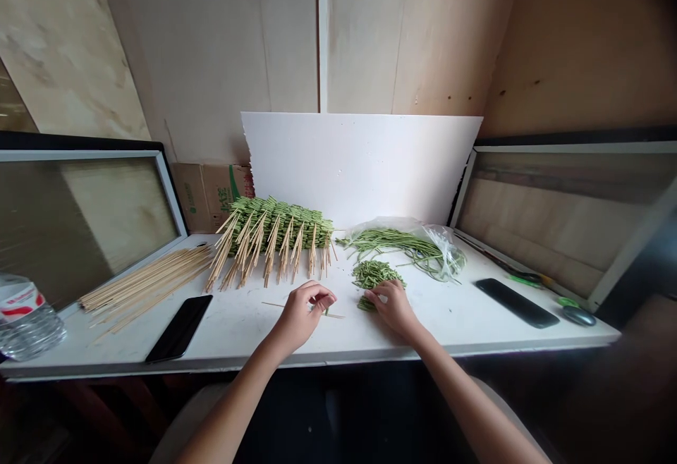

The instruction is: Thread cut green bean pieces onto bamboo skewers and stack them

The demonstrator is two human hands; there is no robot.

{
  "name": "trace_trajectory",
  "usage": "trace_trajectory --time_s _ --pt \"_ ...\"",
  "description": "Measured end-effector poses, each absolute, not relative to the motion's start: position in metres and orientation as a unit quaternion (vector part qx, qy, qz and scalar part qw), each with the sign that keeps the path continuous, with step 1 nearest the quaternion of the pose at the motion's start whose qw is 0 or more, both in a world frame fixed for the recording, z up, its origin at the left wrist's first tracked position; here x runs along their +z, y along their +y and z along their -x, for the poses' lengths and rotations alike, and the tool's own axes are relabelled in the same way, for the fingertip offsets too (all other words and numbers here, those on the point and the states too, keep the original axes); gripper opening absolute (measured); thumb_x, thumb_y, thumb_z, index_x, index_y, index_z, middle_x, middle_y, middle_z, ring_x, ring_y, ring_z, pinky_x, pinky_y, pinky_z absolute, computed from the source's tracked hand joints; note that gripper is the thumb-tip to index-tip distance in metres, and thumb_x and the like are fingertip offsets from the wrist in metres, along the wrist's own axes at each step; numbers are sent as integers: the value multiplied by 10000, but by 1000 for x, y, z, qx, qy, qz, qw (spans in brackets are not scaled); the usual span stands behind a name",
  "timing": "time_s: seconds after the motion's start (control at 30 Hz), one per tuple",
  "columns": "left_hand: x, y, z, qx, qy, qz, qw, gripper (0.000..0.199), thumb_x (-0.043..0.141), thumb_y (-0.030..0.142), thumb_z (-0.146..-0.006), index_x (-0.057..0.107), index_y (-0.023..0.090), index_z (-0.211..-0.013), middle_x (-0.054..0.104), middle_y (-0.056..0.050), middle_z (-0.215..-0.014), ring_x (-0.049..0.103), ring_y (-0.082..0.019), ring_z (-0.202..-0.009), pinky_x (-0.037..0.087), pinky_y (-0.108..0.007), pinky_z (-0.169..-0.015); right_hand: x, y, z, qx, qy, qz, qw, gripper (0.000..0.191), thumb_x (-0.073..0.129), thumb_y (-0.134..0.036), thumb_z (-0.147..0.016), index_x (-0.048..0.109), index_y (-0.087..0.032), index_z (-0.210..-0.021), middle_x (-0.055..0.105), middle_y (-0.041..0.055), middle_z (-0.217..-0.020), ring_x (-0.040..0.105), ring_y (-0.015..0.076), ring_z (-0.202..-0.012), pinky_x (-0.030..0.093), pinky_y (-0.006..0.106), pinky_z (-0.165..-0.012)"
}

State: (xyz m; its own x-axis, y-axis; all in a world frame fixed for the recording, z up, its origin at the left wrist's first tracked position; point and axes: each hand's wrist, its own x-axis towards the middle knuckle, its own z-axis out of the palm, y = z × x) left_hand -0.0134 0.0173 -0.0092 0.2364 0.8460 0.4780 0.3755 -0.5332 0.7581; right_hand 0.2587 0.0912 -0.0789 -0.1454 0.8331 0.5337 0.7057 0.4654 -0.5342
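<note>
L hand (pixel 302 312): thumb & fingertips curled in, pinching 1 thin skewer (pixel 273 304) that lies roughly crosswise, an end poking out either side; a bit of green bean (pixel 326 312) shows right at the fingertips. R hand (pixel 394 309): thumb & fingers bent down onto a small bunch of cut beans (pixel 364 304) on the table (pixel 238 340); can't tell if a pc is actually gripped.

Step in hand looks like threading cut pcs onto the stick. To do it well: pinch nr the working end so it won't flex, pick pcs of abt equal length, pierce mid-pc & square on, keep fingertips off the point's exit line.

Just beyond R hand, main pile of cut pcs (pixel 376 271), handy for short reaches. Further out: long beans (pixel 391 240) in a clear bag (pixel 450 256); stacked bean skewers (pixel 283 228), sticks facing front; spare sticks (pixel 153 277) far L, best kept pointing 1 way.
</note>
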Motion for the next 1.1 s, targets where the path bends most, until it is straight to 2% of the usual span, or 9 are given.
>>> trace_trajectory --time_s 0.1,0.2,0.27,0.37,0.57,0.67,0.83,1.1 --pt "-10 17 14 461 411 -743 259 269 627 415 -984 758 205 -879 712 -61 -893 650 -210 -853 494 -335 -814 -68 89 -258 185 -714 503 451 408 615 -591 -925 763 -232 -798 692 105 -838 565 311 -909 443 470 -864" --pt "-11 17 14 460 409 -743 262 289 614 428 -991 759 199 -890 701 -62 -881 639 -205 -830 492 -335 -804 -52 82 -254 419 -635 415 499 415 641 -637 -900 701 -227 -890 661 70 -913 565 242 -852 455 372 -765" --pt "-11 17 14 459 408 -744 264 300 611 433 -993 755 191 -889 691 -61 -873 634 -199 -812 490 -331 -795 -43 76 -249 557 -570 318 513 374 674 -609 -894 637 -237 -907 601 39 -909 527 195 -811 441 317 -711" --pt "-12 17 12 456 406 -745 267 312 607 441 -993 746 186 -880 686 -59 -860 632 -194 -796 485 -325 -784 -34 68 -242 671 -493 202 516 331 763 -516 -854 563 -256 -896 495 -3 -849 459 167 -777 430 288 -696" --pt "-12 16 10 444 410 -752 264 316 601 448 -995 744 194 -874 709 -69 -888 632 -207 -833 478 -319 -785 -28 55 -234 722 -464 144 493 495 861 -373 -708 383 -265 -771 332 -41 -749 410 171 -737 397 301 -675" --pt "-10 15 10 440 412 -753 265 301 600 432 -997 752 197 -887 717 -67 -890 642 -211 -844 482 -317 -787 -24 49 -231 726 -477 151 473 572 866 -404 -672 317 -273 -767 295 -47 -734 395 176 -726 387 311 -677" --pt "-10 14 9 434 416 -755 264 284 608 416 -996 751 197 -887 718 -59 -881 648 -207 -840 484 -311 -786 -20 41 -226 724 -508 156 440 643 873 -452 -638 269 -275 -770 260 -56 -726 374 175 -721 372 315 -686" --pt "-11 14 9 429 412 -759 266 286 607 410 -999 747 194 -873 714 -58 -876 646 -206 -839 480 -314 -791 -18 35 -219 738 -499 132 434 662 875 -405 -655 236 -269 -762 261 -57 -732 375 171 -726 362 307 -704"
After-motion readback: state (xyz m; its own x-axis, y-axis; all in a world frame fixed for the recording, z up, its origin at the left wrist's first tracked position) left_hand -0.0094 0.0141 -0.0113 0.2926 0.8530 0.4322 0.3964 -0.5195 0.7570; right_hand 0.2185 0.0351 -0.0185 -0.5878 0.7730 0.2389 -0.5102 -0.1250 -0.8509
